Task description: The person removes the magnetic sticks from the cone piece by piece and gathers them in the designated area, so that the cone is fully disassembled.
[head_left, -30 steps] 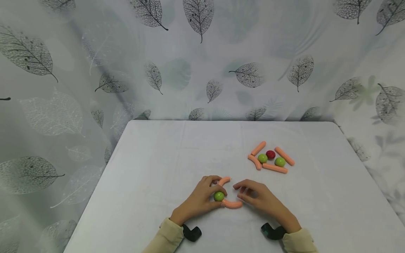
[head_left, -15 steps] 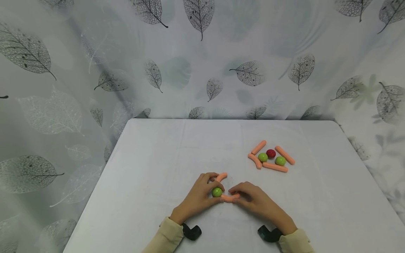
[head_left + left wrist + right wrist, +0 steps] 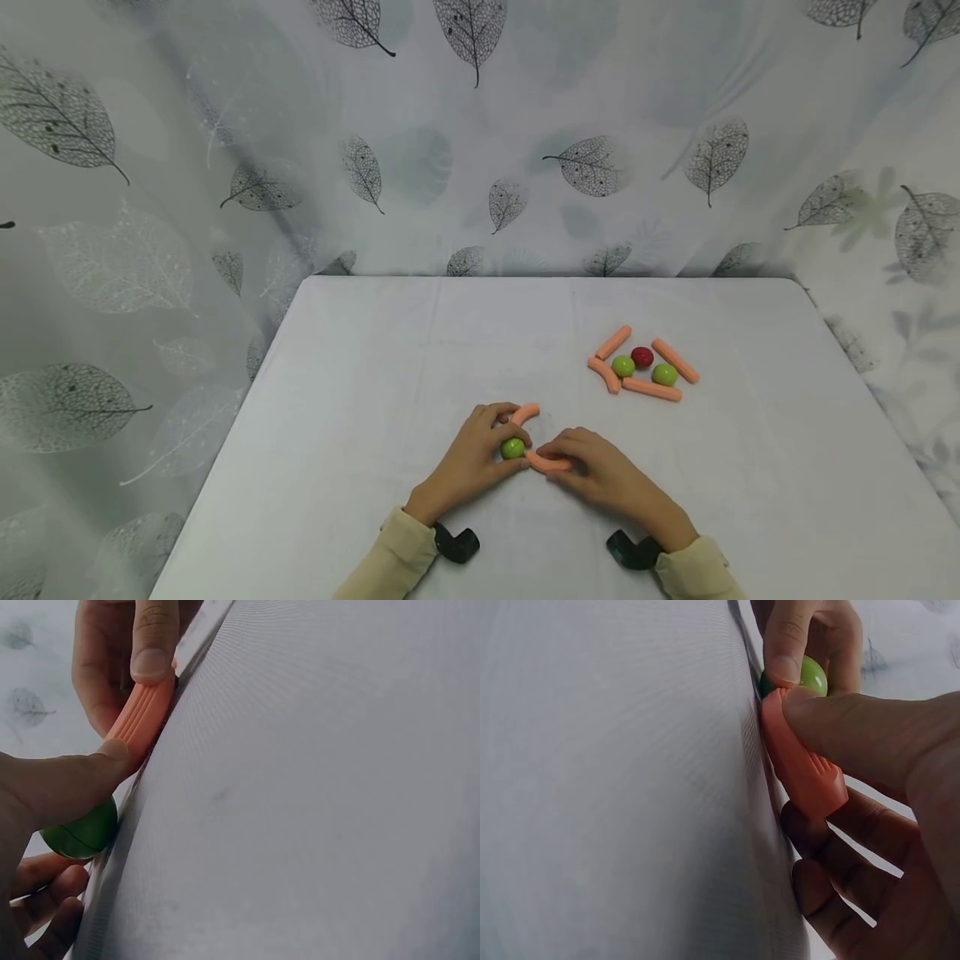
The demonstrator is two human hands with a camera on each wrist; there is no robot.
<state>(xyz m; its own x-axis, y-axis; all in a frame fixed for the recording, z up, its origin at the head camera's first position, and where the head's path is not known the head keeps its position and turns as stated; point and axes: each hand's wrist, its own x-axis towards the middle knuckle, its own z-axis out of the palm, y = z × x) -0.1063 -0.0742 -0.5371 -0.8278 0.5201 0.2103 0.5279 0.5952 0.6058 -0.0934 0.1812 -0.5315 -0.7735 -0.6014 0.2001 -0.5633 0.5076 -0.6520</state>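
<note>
My left hand curls round a shiny green ball on the white table. Its thumb tip meets the near end of a curved, ridged orange stick. That same stick lies between the thumb and fingers of my right hand, which pinches it from the right. The right wrist view shows the right thumb along the stick and the green ball just beyond. A second curved orange stick lies by the left fingertips, its lower end hidden behind them.
Further back on the right lies a group of orange sticks round a red ball and two green balls. The white table ends at a leaf-patterned curtain. Both wrists wear black devices.
My right hand has moved left and taken hold of the lower curved stick. The ball and both curved sticks sit slightly further up in the head view, which has itself tilted a little.
</note>
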